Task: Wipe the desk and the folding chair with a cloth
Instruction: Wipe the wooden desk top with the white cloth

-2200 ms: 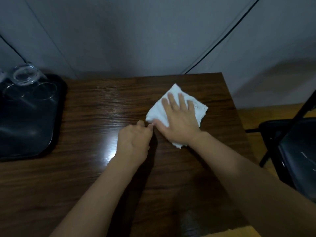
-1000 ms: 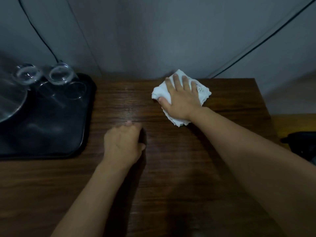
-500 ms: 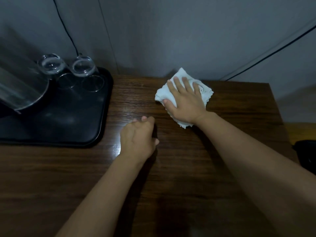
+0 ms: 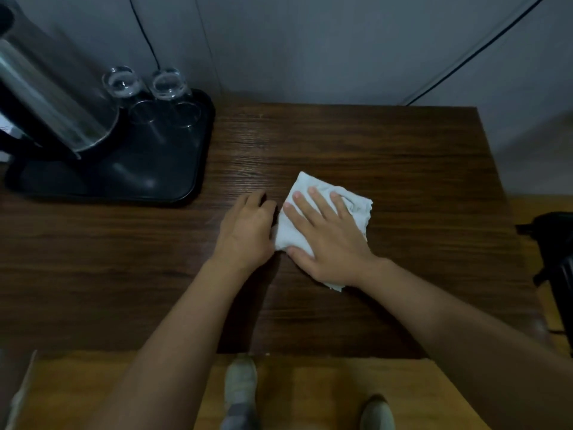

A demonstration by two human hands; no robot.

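Note:
A white cloth [image 4: 356, 209] lies crumpled on the dark wooden desk [image 4: 418, 169], near its middle. My right hand [image 4: 325, 240] presses flat on top of the cloth with the fingers spread. My left hand [image 4: 248, 231] rests on the desk just left of the cloth, fingers curled under, touching the cloth's left edge. The black folding chair [image 4: 555, 262] shows only as a sliver at the right edge of the view.
A black tray [image 4: 155, 169] sits at the desk's back left, carrying a steel kettle [image 4: 46, 103] and two upturned glasses [image 4: 145, 94]. A grey wall with cables runs behind. My shoes [image 4: 242, 389] stand on the wood floor below the desk's front edge.
My right hand has dragged the cloth from the desk's back edge toward me, to the middle. My left hand stays beside it, now touching the cloth. The view has tilted down.

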